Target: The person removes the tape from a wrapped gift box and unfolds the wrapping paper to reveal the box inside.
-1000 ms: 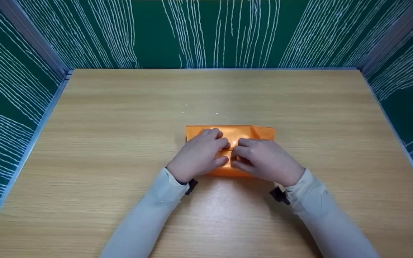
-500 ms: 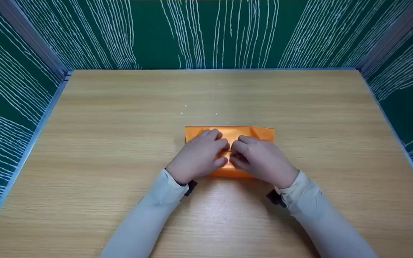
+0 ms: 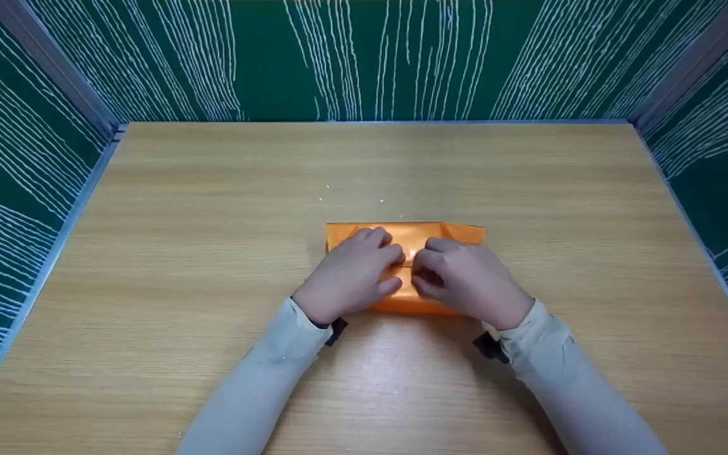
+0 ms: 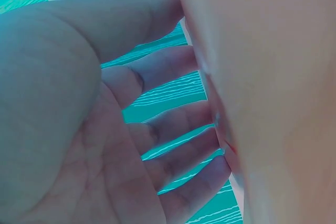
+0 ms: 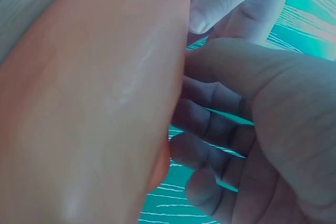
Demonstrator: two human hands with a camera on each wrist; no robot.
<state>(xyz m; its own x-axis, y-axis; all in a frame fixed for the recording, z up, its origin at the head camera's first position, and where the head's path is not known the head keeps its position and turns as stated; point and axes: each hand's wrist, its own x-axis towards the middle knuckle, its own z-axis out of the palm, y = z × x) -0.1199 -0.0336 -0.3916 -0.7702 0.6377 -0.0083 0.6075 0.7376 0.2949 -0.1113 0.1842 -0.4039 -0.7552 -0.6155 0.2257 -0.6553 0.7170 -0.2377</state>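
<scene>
An orange, glossy wrapped package [image 3: 412, 235] lies on the table, with a fold line running across its top and creased flaps at its upper corners. My left hand [image 3: 352, 273] rests on its left half, fingertips and thumb on the wrapping. In the left wrist view the spread left fingers [image 4: 173, 69] meet the package side [image 4: 283, 87]. Beside it, my right hand [image 3: 474, 281] touches the right half near the fold line, fingers bent and thumb close to the index finger. The right wrist view shows its fingertips [image 5: 190, 116] along the package surface [image 5: 94, 103].
The light wooden table [image 3: 212, 189] has a few tiny white scraps beyond the package. Dark green panels [image 3: 263, 76] with white streaky lines stand at the back and both sides, edged by a bluish frame.
The right hand shifts slightly left toward the left hand, then back right along the fold line. The left hand and the package stay nearly still.
</scene>
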